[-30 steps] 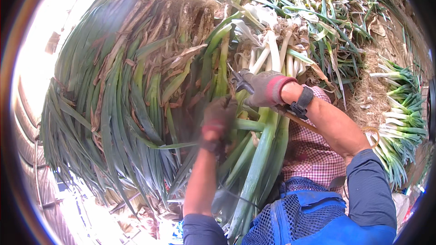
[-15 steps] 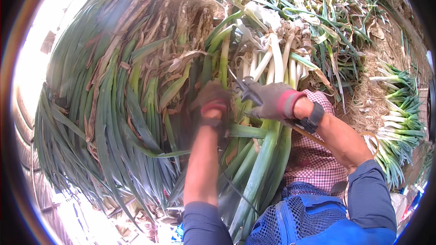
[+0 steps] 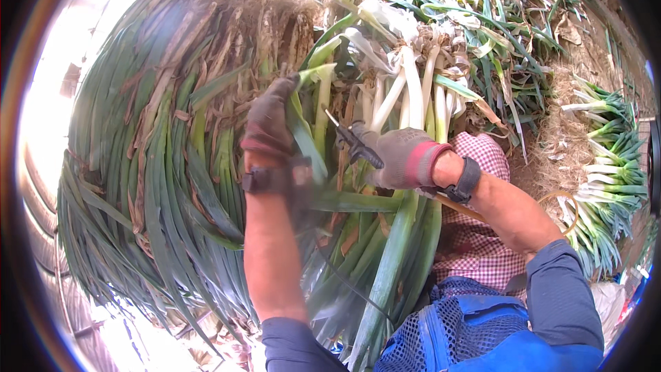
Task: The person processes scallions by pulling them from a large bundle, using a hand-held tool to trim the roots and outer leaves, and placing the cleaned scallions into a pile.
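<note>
Cut leaves (image 3: pixel 509 76) and straw-like litter (image 3: pixel 554 165) lie strewn over the brown ground (image 3: pixel 599 24), off to the right of the big leek heap (image 3: pixel 158 138). From the head view, that heap hangs in a thick fall of long green blades, roots and dry leaves near its top. Just beside its right edge I see a bunch of leek stalks (image 3: pixel 413 83), pale above and green below, close to the person's gloved hands.

At the right edge of the heap is the left hand (image 3: pixel 270 120), fingers curled next to a green leaf (image 3: pixel 303 134) with a pale end; whether they are closed on it, I can't tell. Farther right of the heap, the right hand (image 3: pixel 406 158) has its fingers wrapped round a black nozzle tool (image 3: pixel 358 148), its thin metal tip pointing toward the heap. A brown hose (image 3: pixel 458 208) shows below that wrist. Well apart from the heap, at far right, trimmed leeks (image 3: pixel 606 172) lie in a row.
</note>
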`<state>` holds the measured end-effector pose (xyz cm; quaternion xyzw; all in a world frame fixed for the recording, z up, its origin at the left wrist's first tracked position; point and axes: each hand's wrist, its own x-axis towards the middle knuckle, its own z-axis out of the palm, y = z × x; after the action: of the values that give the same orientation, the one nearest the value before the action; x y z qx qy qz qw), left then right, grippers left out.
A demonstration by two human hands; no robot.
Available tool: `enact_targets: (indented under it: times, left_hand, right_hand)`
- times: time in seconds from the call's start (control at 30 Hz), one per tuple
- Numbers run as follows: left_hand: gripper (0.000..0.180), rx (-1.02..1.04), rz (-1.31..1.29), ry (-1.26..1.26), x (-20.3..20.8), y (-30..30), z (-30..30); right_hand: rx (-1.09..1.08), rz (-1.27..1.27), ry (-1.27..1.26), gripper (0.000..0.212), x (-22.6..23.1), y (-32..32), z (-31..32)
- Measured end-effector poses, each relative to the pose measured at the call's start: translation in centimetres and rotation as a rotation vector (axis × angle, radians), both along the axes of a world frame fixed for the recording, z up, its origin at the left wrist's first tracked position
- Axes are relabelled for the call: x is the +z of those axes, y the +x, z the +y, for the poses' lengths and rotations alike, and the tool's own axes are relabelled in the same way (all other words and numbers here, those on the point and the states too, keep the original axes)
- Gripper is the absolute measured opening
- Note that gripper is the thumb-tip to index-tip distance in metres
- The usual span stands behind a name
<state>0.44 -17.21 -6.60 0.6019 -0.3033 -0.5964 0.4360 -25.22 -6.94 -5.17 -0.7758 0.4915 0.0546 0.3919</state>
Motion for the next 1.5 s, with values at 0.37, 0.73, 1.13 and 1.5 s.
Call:
enact_targets:
  times: [0.37, 0.73, 1.13, 1.5]
  left_hand:
    - [0.038, -0.267, -0.184, -0.289, -2.7, 3.6, 2.2]
    - [0.057, -0.446, -1.310, -0.271, -10.2, 0.7, 8.9]
    - [0.040, -0.585, -1.415, -0.160, -9.9, 0.9, 9.8]
    - [0.042, -0.524, -1.137, -0.114, -6.3, 3.9, 16.4]
  right_hand:
    - [-0.226, 0.047, -0.145, 0.067, -4.4, 2.3, -10.5]
    - [-0.276, 0.047, -0.252, 0.071, -7.4, 2.9, -14.6]
    - [-0.310, -0.038, -0.117, 0.051, -4.2, 0.7, -7.6]
    - [-0.165, -0.072, -0.005, 0.061, -2.9, -0.3, -2.0]
